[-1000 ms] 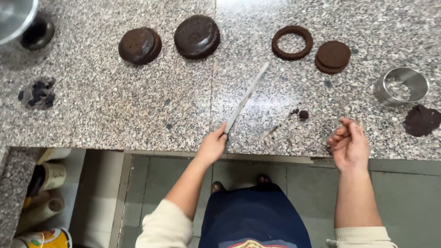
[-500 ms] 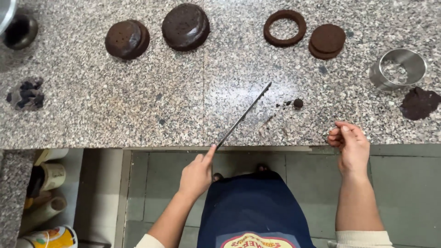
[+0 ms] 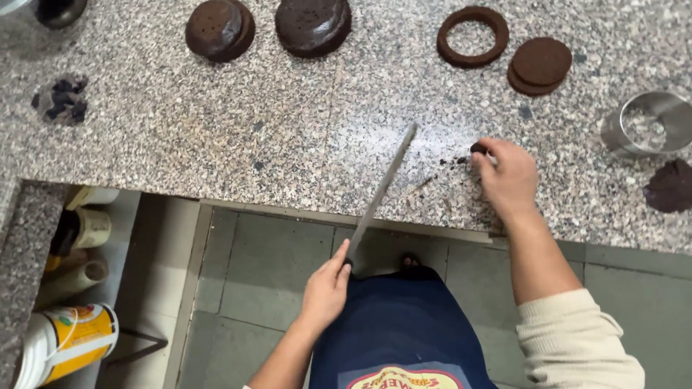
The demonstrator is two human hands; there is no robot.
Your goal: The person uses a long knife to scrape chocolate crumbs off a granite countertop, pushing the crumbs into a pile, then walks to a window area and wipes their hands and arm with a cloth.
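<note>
— What is the left hand (image 3: 326, 289) doing?

— Its fingers are wrapped tight around the handle of a long knife (image 3: 382, 189). The hand sits off the table's near edge, above the green floor, and the blade slants up and to the right, its tip over the speckled granite table (image 3: 216, 137).

— And the right hand (image 3: 509, 176)?

— It rests on the table, just right of the blade tip. The fingers are pinched together on a small dark crumb (image 3: 478, 148), with a few finer crumbs scattered just left of it.

— What else lies on the table?

— Along the far side, two dark round cake layers: one on the left (image 3: 218, 29) and a domed one (image 3: 312, 25) beside it. Further right a chocolate ring (image 3: 473, 36), then a small stack of flat cake discs (image 3: 540, 65) close to it. At the right edge a metal ring cutter (image 3: 646, 124), and just below it a dark cake scrap (image 3: 670, 185). Far left there is a little heap of dark pieces (image 3: 61, 99).

— Anything under the table?

— Some tubs and a yellow-labelled container (image 3: 68, 340) at lower left.
</note>
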